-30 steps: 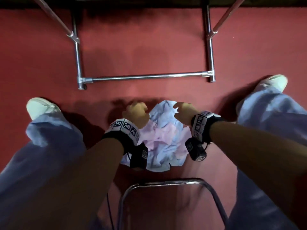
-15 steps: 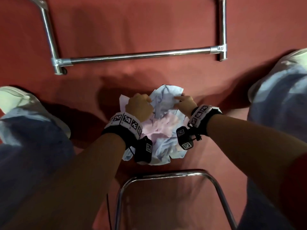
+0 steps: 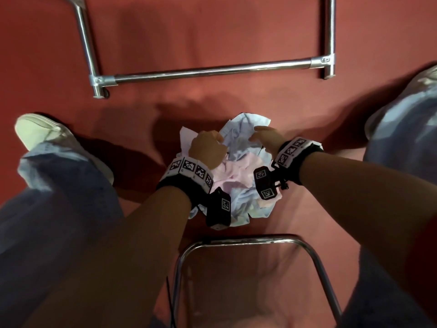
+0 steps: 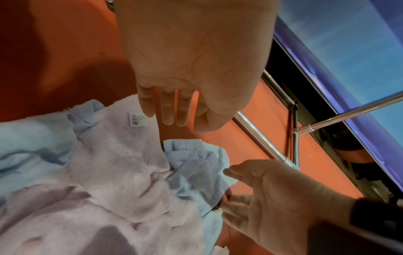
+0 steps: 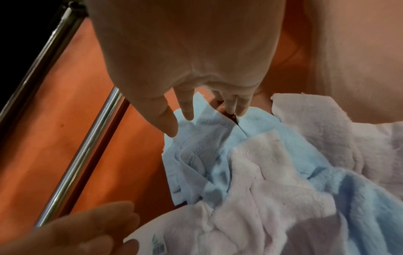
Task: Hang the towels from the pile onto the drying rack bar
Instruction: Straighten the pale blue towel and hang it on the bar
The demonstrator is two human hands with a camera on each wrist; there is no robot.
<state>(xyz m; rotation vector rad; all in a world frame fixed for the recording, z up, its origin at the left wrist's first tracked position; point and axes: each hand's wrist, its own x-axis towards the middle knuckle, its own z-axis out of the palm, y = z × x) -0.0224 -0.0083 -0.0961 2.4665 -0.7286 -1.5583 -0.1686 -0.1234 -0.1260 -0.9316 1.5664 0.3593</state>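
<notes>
The pile of towels point(image 3: 238, 176), crumpled pale blue and pink terry, lies on the red floor point(image 3: 212, 31) just short of the drying rack bar point(image 3: 212, 71). Left hand point(image 3: 208, 150) and right hand point(image 3: 266, 138) hover over it, fingers loose, grasping nothing.

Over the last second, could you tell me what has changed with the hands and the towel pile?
Both hands came down from the pile's far edge onto the towel pile. The left hand now hangs over the pink towel, and the right hand reaches its fingers to the blue towel; neither plainly grips anything yet. The pile stays on the floor and the rack bar stays bare.
</notes>
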